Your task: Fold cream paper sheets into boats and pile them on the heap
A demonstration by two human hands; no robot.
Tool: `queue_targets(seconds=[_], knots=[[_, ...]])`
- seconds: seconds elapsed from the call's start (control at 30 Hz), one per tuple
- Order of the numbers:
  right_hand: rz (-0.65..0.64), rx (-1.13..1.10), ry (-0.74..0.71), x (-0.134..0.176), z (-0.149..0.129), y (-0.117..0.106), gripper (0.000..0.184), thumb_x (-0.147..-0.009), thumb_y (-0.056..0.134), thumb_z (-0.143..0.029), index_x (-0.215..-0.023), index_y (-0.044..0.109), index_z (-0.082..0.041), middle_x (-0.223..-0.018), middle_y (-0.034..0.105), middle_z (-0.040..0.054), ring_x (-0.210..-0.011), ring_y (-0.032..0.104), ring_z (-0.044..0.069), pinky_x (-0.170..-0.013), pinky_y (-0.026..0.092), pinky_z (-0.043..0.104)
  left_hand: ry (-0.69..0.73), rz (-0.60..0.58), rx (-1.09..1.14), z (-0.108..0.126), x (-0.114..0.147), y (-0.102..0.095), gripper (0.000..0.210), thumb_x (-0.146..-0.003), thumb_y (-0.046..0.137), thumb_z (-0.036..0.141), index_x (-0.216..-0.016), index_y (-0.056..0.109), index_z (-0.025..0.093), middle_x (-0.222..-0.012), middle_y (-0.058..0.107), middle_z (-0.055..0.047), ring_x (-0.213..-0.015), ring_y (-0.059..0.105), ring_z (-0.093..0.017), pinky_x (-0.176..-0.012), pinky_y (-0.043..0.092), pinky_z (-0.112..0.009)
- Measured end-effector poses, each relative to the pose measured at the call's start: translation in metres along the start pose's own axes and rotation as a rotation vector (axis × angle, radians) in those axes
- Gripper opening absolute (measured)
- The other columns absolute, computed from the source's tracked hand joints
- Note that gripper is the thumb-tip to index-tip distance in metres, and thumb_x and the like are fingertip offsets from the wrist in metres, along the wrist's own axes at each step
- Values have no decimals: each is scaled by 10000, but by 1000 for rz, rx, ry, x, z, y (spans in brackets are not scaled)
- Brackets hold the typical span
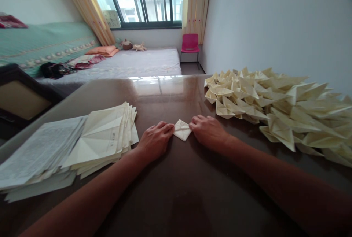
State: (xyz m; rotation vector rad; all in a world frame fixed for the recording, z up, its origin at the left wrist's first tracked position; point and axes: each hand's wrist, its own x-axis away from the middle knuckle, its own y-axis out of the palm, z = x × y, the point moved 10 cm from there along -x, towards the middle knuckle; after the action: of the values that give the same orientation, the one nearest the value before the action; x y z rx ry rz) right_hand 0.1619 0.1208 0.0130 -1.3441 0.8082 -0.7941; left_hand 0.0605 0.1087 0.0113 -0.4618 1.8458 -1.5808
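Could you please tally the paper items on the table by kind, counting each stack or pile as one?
Stack of printed sheets: 1
Stack of creased cream sheets: 1
Pile of folded cream shapes: 1
Small folded paper between the left hand and right hand: 1
Total: 4
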Motion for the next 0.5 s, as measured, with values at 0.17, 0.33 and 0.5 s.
queue_targets(seconds=[0.17, 0.33, 0.5], knots=[[144, -293, 91, -9, 25, 4, 253, -911, 512, -431, -964, 632, -214, -1017, 610, 70, -982, 542, 196, -723, 425, 270, -23, 104, 187, 0, 0, -4, 193, -915, 475, 253, -915, 660, 197, -1048, 667, -44, -931, 571, -184, -821, 491, -310], [143, -504, 64, -13, 24, 16, 146, -821, 636, -326, -872, 636, -189, -965, 620, 57, -930, 555, 179, -810, 435, 291, -26, 143, 285, 2, -2, -3, 235, -938, 461, 272, -798, 627, 183, -942, 650, -38, -864, 596, -142, -807, 487, -262], [53, -710, 5, -15, 17, 19, 155, -738, 698, -252, -859, 632, -180, -892, 650, 33, -841, 584, 160, -765, 449, 273, -142, 131, 407, -10, -2, 0, 175, -907, 515, 307, -1016, 601, 202, -1032, 627, -22, -693, 592, -93, -708, 485, -230]])
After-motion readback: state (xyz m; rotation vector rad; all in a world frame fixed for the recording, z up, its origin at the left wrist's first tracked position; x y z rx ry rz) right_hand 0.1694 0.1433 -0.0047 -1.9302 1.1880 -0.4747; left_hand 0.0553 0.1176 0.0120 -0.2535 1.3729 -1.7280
